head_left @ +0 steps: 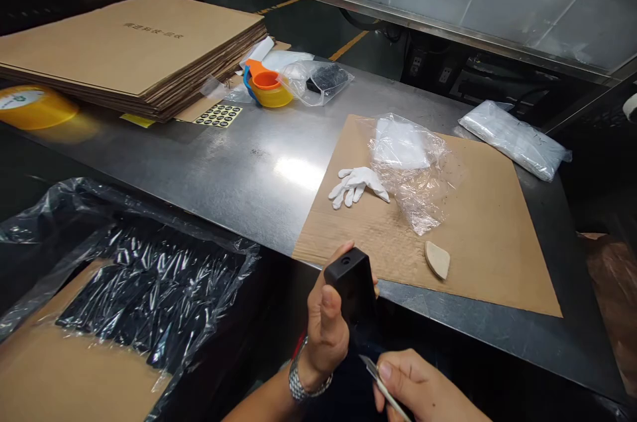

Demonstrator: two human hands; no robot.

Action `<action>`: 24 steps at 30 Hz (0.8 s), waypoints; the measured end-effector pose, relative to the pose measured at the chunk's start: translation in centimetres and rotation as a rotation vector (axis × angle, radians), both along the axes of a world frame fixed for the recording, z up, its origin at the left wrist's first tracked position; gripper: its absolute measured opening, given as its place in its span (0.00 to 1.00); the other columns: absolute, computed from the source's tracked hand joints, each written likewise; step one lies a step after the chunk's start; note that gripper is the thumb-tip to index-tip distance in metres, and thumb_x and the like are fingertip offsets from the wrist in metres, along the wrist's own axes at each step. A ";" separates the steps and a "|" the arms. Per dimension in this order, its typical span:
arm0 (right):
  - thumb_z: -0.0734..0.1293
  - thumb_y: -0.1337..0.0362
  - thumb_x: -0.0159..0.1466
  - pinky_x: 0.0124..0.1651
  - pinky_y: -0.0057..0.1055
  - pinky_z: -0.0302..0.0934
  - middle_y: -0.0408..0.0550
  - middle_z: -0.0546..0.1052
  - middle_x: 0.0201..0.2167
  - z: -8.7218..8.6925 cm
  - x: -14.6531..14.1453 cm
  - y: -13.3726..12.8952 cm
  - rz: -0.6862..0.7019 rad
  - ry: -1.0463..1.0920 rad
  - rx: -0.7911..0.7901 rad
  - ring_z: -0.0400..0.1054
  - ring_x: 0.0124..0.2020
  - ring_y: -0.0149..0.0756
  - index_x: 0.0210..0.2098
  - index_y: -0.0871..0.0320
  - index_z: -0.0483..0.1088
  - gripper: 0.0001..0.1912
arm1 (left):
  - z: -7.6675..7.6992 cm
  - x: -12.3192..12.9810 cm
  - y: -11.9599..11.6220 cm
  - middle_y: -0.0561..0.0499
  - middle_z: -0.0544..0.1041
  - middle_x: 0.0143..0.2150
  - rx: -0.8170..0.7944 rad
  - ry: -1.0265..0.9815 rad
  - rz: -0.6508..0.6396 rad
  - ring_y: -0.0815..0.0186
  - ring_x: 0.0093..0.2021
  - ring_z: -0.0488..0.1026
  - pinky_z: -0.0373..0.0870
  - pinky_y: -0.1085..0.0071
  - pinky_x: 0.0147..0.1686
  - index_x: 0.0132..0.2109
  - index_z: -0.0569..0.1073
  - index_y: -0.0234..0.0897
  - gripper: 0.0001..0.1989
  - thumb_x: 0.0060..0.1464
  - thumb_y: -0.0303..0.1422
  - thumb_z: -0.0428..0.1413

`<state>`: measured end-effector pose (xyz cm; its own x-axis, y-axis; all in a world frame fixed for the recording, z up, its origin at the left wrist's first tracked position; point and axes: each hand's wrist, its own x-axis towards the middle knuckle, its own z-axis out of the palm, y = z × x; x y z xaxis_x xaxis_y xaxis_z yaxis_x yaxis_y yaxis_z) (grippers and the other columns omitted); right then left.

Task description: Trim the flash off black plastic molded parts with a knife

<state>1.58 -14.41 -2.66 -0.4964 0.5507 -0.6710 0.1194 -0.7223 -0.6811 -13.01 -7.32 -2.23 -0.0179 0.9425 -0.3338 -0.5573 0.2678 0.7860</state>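
Near the table's front edge, my left hand (pixel 326 322) is closed around a black rectangular plastic part (pixel 352 286). A small round hole shows in the part's upper end; its lower portion is lost in dark shadow. Below and to the right, my right hand (pixel 415 382) grips a slim utility knife (pixel 381 379), its pointed blade angled up toward the black part but apart from it. On the cardboard sheet (pixel 478 263) beyond my hands lie a white glove (pixel 357 184) and a beige, wedge-shaped pad (pixel 437 260).
Clear plastic wrap (pixel 421 200) lies on the cardboard, beside a white packet. Flat cardboard (pixel 134 50) is stacked at the back left, near yellow tape (pixel 34 107) and an orange-yellow tape dispenser (pixel 269 87). Lower left, a box holds plastic-wrapped black items (pixel 144 289). A white plastic-wrapped bundle (pixel 515 137) sits right.
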 end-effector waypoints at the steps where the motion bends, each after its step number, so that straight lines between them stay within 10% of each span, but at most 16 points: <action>1: 0.57 0.42 0.62 0.19 0.19 0.43 0.35 0.59 0.14 0.0 0.0 -0.2 -0.026 0.034 0.000 0.49 0.15 0.20 0.29 0.60 0.66 0.26 | 0.2 0.1 0.3 0.49 0.74 0.33 0.022 -0.024 0.002 0.63 0.30 0.70 0.71 0.66 0.30 0.58 0.62 0.43 0.36 0.46 0.56 0.54; 7: 0.54 0.44 0.65 0.18 0.20 0.42 0.34 0.59 0.12 0.3 0.7 -0.3 -0.199 0.133 0.101 0.47 0.13 0.21 0.32 0.59 0.63 0.24 | 0.7 0.3 1.7 0.50 0.74 0.29 -0.177 -0.170 -0.010 0.68 0.25 0.70 0.69 0.73 0.25 0.60 0.60 0.43 0.30 0.55 0.52 0.46; 12: 0.59 0.50 0.64 0.24 0.22 0.50 0.37 0.58 0.21 1.4 1.1 0.7 -0.366 -0.316 0.459 0.52 0.22 0.25 0.30 0.57 0.62 0.16 | 0.4 0.5 2.1 0.50 0.74 0.28 -0.342 -0.250 -0.093 0.69 0.23 0.70 0.70 0.74 0.23 0.58 0.62 0.41 0.27 0.57 0.50 0.46; 19: 0.61 0.62 0.63 0.28 0.25 0.51 0.42 0.68 0.24 1.7 0.8 2.0 -0.025 -0.668 0.912 0.60 0.24 0.29 0.28 0.56 0.64 0.08 | 0.4 1.1 2.2 0.48 0.75 0.28 -0.499 -0.285 -0.332 0.69 0.22 0.71 0.70 0.74 0.21 0.53 0.68 0.36 0.22 0.58 0.46 0.47; 24: 0.63 0.60 0.61 0.26 0.26 0.46 0.41 0.68 0.21 1.8 0.6 2.6 0.112 -0.762 0.803 0.59 0.22 0.28 0.22 0.57 0.60 0.13 | 0.5 1.4 1.9 0.49 0.74 0.28 -0.519 -0.278 -0.340 0.69 0.23 0.71 0.69 0.75 0.22 0.46 0.72 0.32 0.20 0.59 0.44 0.47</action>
